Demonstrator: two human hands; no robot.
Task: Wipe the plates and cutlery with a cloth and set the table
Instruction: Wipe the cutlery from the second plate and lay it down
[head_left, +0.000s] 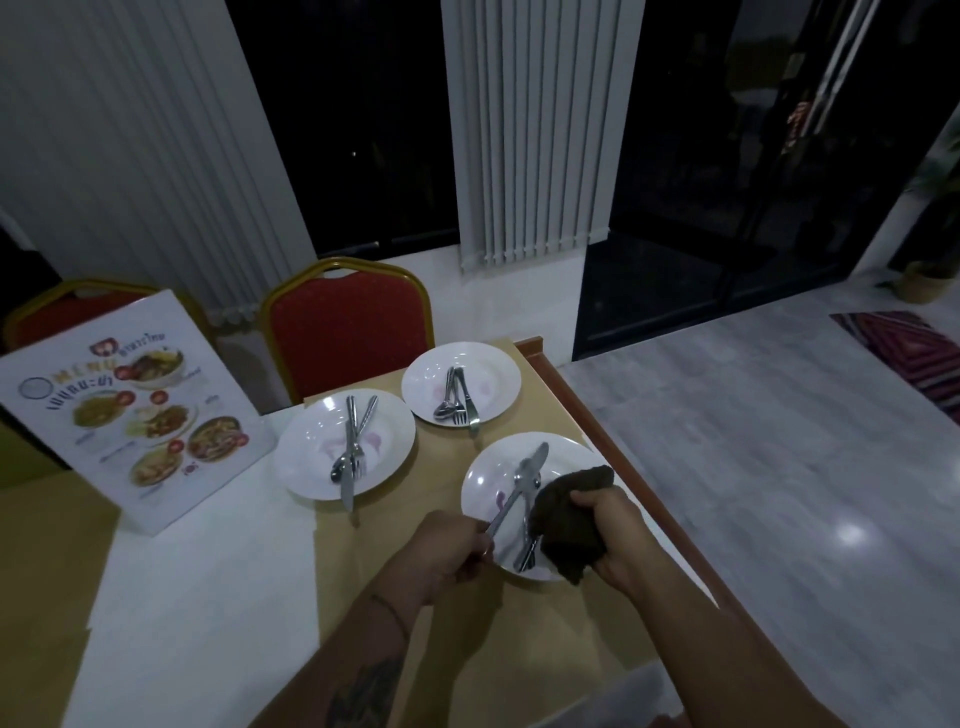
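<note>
Three white plates stand on the table. The near plate (483, 488) is right in front of me, with a knife (519, 491) that my left hand (452, 551) grips by the handle, blade pointing up and away. My right hand (610, 540) is closed on a dark brown cloth (566, 519) bunched over the plate's right side. More cutlery (527, 553) lies on that plate under the cloth. The left plate (311, 447) carries a spoon, fork and knife (350, 452). The far plate (498, 384) also holds cutlery (460, 400).
A standing menu card (140, 410) is on the table's left. Two red chairs with gold frames (348, 322) stand behind the table. The table's wooden edge (587, 410) runs along the right, with tiled floor beyond.
</note>
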